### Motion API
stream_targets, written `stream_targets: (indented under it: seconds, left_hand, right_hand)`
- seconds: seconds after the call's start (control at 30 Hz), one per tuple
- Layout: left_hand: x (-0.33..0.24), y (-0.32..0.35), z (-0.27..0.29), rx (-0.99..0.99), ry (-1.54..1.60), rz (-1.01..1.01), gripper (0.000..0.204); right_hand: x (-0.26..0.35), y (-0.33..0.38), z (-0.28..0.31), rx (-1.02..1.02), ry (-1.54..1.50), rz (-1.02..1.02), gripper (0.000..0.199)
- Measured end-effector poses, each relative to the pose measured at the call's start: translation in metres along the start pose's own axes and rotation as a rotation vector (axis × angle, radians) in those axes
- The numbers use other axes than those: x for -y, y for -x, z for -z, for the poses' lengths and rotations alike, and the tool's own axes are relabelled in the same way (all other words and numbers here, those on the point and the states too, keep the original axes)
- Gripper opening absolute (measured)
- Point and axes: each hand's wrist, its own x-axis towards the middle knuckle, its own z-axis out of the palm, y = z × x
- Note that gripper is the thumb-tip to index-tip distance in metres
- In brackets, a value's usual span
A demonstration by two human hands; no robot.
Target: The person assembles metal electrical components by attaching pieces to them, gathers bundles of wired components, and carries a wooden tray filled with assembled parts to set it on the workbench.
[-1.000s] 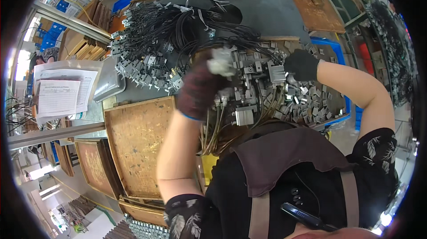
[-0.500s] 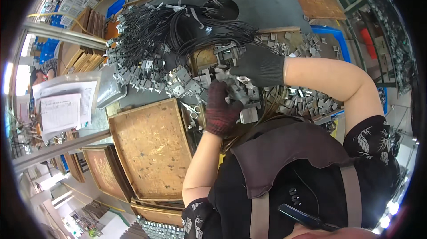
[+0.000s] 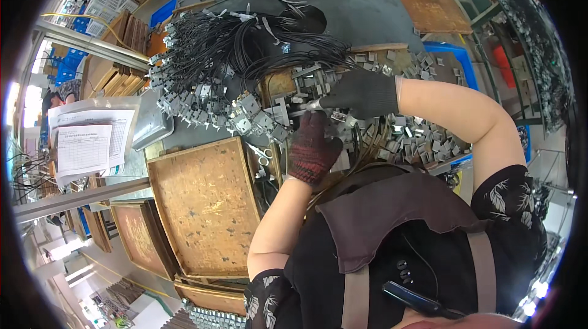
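In a dark red and black knit glove, my left hand (image 3: 314,151) is closed, its fingertips up against my right hand's. My right hand (image 3: 364,93), gloved in dark grey, reaches in from the right with its fingers pinched together at a small shiny metal piece (image 3: 300,110), too small and covered to name. Both hands work over a metal fixture (image 3: 311,78) on the bench. Just left of them lies a heap of grey metal blocks (image 3: 248,115) on the ends of a bundle of black cables (image 3: 245,44).
Loose metal pieces (image 3: 422,139) fill the area right of my hands, near a blue tray (image 3: 462,59). Scissors (image 3: 264,155) lie by a wooden tray (image 3: 205,206) at left. Papers in a clear sleeve (image 3: 86,145) hang at far left. A wooden board (image 3: 429,4) sits at back right.
My left hand's fingers have drawn in and up toward the right fingertips, and the hand has shifted slightly right. My right hand has moved slightly right and down. The view has shifted a little.
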Motion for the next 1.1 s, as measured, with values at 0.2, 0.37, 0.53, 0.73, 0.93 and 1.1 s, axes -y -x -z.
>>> stream_targets:
  seconds: [0.2, 0.37, 0.53, 0.73, 0.93, 1.1]
  left_hand:
    - [0.02, -0.009, -0.01, -0.02, 0.012, -0.019, 0.049]
    - [0.027, -0.022, -0.013, -0.024, 0.535, 0.241, 0.046]
    - [0.039, -0.048, -0.034, -0.025, 1.089, 0.536, 0.036]
    - [0.034, -0.037, -0.025, 0.118, 1.107, 0.594, 0.033]
    - [0.028, -0.027, -0.043, 0.075, 1.314, 0.638, 0.037]
    - [0.041, -0.016, -0.04, 0.104, 0.538, 0.401, 0.051]
  right_hand:
    - [-0.001, -0.007, -0.004, 0.045, 0.013, -0.1, 0.058]
    - [0.003, -0.016, -0.012, -0.038, -0.114, -0.25, 0.056]
    - [0.006, -0.034, -0.015, 0.11, 0.1, -0.308, 0.047]
    - [0.005, 0.004, 0.006, -0.286, 0.276, -0.159, 0.042]
    - [0.01, 0.018, -0.049, -0.133, -0.005, -0.289, 0.035]
    - [-0.001, 0.027, -0.058, -0.192, 0.097, -0.222, 0.037]
